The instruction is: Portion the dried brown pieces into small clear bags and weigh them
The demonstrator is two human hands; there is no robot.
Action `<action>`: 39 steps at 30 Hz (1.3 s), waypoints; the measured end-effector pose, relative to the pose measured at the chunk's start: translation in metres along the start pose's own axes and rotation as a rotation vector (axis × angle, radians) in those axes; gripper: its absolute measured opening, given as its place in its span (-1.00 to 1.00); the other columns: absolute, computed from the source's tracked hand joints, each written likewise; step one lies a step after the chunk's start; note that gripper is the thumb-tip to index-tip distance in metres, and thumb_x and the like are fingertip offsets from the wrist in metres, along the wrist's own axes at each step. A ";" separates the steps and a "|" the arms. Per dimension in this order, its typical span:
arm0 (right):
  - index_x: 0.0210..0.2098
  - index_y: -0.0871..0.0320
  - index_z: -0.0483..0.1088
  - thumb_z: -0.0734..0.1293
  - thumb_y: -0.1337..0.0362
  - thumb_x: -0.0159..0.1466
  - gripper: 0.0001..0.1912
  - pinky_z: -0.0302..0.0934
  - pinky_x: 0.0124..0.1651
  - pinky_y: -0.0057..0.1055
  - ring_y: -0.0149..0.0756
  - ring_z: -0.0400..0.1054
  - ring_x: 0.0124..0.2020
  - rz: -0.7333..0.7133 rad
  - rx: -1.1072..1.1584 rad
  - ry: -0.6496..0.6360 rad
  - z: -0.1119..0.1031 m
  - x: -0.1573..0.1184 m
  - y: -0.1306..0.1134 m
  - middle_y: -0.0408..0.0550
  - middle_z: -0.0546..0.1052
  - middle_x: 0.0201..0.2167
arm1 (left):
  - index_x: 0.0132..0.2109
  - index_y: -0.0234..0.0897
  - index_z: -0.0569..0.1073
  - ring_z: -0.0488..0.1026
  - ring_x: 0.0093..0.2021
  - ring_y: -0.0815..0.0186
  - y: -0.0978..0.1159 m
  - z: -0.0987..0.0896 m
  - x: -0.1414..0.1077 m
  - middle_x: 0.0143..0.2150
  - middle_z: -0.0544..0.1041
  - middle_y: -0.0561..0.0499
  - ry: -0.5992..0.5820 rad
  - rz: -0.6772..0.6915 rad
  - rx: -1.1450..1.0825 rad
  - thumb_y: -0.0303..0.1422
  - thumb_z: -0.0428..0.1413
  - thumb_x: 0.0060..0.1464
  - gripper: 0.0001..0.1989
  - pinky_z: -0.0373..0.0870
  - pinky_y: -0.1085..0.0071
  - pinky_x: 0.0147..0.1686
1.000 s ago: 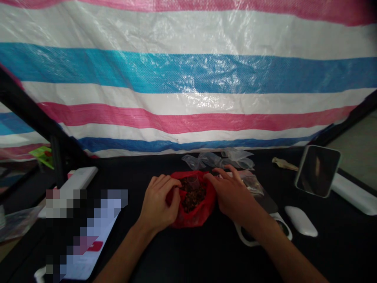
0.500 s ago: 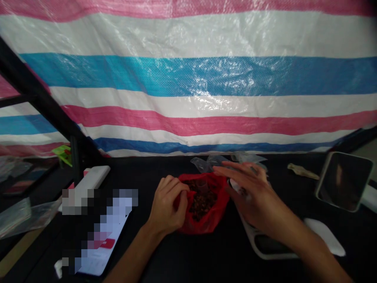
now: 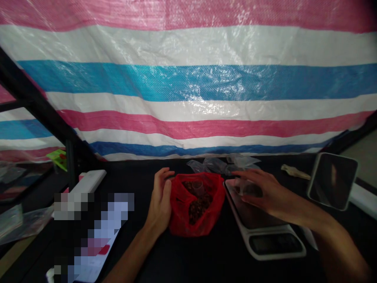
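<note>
A red plastic bag [image 3: 207,224] stands with its mouth wide, holding small dark-brown bits [image 3: 200,208] and a small clear cup [image 3: 198,188]. My left hand [image 3: 161,200] is at the bag's left side, thumb and fingers apart, holding nothing I can see. Over the plate of a kitchen scale [image 3: 273,223], my right hand [image 3: 265,190] has its fingers around a small clear plastic container [image 3: 250,188]. The container's full shape is partly hidden by the fingers. I cannot tell whether it rests on the plate. The scale's display shows no readable figures.
Crumpled clear bags [image 3: 218,165] lie behind the red bag. To the left are a phone [image 3: 97,251] and a white oblong device [image 3: 94,181]. A dark-screened device [image 3: 334,181] stands at the right, near a twisted beige scrap [image 3: 294,171]. Striped sheeting [image 3: 188,82] hangs behind.
My left hand has let go of the red bag's rim and opened. The right hand has moved right and over the scale with the clear container, uncovering the scale's display.
</note>
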State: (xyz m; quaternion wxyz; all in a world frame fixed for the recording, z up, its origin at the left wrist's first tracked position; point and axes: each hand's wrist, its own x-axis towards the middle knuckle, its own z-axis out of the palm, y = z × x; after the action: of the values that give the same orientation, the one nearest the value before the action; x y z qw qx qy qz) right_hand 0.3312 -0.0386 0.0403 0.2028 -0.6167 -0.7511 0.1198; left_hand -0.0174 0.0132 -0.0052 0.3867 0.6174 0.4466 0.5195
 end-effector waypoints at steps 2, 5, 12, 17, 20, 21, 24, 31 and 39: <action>0.30 -0.18 0.36 0.42 0.09 0.31 -0.43 0.26 0.23 0.13 0.04 0.44 0.12 -0.029 0.066 0.118 0.000 0.007 -0.013 -0.02 0.56 0.07 | 0.27 -0.16 0.24 0.57 0.03 0.17 0.001 0.001 -0.001 0.14 0.53 -0.16 -0.098 -0.030 -0.042 -0.10 -0.12 0.47 -0.61 0.47 0.15 0.07; 0.30 -0.15 0.30 0.40 0.11 0.36 -0.46 0.20 0.30 0.01 -0.06 0.40 0.15 -0.077 0.240 0.310 0.003 0.016 -0.043 -0.05 0.52 0.11 | 0.25 -0.15 0.27 0.57 0.02 0.17 0.006 0.001 -0.004 0.10 0.56 -0.14 -0.221 0.016 -0.048 -0.12 -0.06 0.45 -0.64 0.47 0.16 0.08; 0.04 -0.09 0.35 0.47 0.16 0.28 -0.63 0.40 0.02 -0.21 -0.20 0.49 -0.09 0.046 0.761 0.355 0.047 0.020 -0.125 -0.15 0.56 -0.09 | 0.31 -0.09 0.32 0.44 0.23 0.06 0.024 0.011 -0.019 0.25 0.45 -0.15 -0.345 0.191 0.023 -0.18 0.20 0.28 -0.49 0.40 0.10 0.23; 0.18 -0.12 0.32 0.48 0.17 0.27 -0.48 0.39 0.15 -0.15 -0.15 0.49 0.10 0.069 1.074 0.133 0.062 0.015 -0.141 -0.07 0.56 0.08 | 0.21 -0.08 0.42 0.44 0.14 0.08 0.029 0.018 -0.024 0.13 0.52 -0.12 -0.336 0.226 0.072 -0.20 0.13 0.35 -0.66 0.44 0.12 0.13; 0.28 -0.15 0.25 0.46 0.10 0.31 -0.41 0.40 0.15 -0.12 -0.14 0.49 0.11 0.001 1.207 0.073 0.059 0.015 -0.138 -0.02 0.53 0.15 | 0.18 -0.07 0.46 0.40 0.16 0.10 0.029 0.017 -0.021 0.11 0.53 -0.09 -0.289 0.257 0.121 -0.26 0.03 0.41 -0.73 0.38 0.11 0.18; 0.26 -0.15 0.26 0.46 0.08 0.31 -0.43 0.43 0.10 -0.13 -0.15 0.52 0.05 0.007 1.219 0.082 0.059 0.016 -0.137 -0.03 0.55 0.11 | 0.17 -0.07 0.48 0.38 0.18 0.10 0.029 0.016 -0.020 0.11 0.54 -0.09 -0.271 0.267 0.132 -0.28 0.00 0.43 -0.73 0.36 0.10 0.20; 0.13 -0.11 0.36 0.45 0.03 0.31 -0.56 0.48 -0.11 -0.25 -0.24 0.53 -0.22 0.088 1.152 0.174 0.061 0.021 -0.136 -0.15 0.59 -0.18 | 0.11 -0.09 0.52 0.37 0.17 0.12 0.031 0.014 -0.018 0.08 0.56 -0.07 -0.261 0.278 0.130 -0.33 -0.09 0.46 -0.69 0.34 0.10 0.21; 0.07 -0.05 0.35 0.46 0.06 0.31 -0.60 0.45 -0.13 -0.27 -0.24 0.50 -0.29 0.144 1.028 0.242 0.069 0.022 -0.139 -0.20 0.57 -0.34 | 0.03 -0.12 0.56 0.41 0.12 0.12 0.032 0.015 -0.019 0.01 0.57 -0.07 -0.266 0.257 0.096 -0.27 0.03 0.42 -0.78 0.38 0.14 0.15; 0.03 0.00 0.36 0.47 0.07 0.30 -0.62 0.39 -0.16 -0.33 -0.29 0.46 -0.28 0.149 1.044 0.272 0.075 0.024 -0.137 -0.18 0.54 -0.30 | -0.07 -0.15 0.58 0.45 0.04 0.16 0.023 0.019 -0.017 -0.03 0.54 -0.08 -0.209 0.162 0.046 -0.24 0.04 0.42 -0.78 0.42 0.21 0.07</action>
State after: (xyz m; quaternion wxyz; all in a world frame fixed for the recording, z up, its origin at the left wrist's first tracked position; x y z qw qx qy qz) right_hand 0.1728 -0.0384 0.0367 0.5683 -0.4956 -0.5131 0.4100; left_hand 0.0034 -0.0097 0.0082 0.3737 0.7108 0.3644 0.4716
